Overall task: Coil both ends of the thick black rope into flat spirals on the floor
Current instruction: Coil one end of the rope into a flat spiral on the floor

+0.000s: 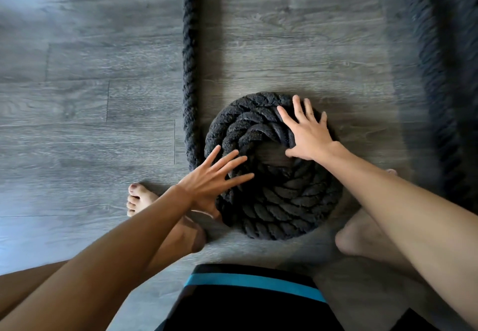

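already the thick black rope [271, 201] lies spiralled flat, both hands [212, 183] [306, 134] spread open, pressing it.

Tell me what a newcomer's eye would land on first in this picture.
The flat spiral of thick black twisted rope at the centre of the grey wood-plank floor draws the eye first. The left hand rests on its near-left side and the right hand on its far-right side, fingers spread straight. A straight run of the rope leads from its left edge to the top.
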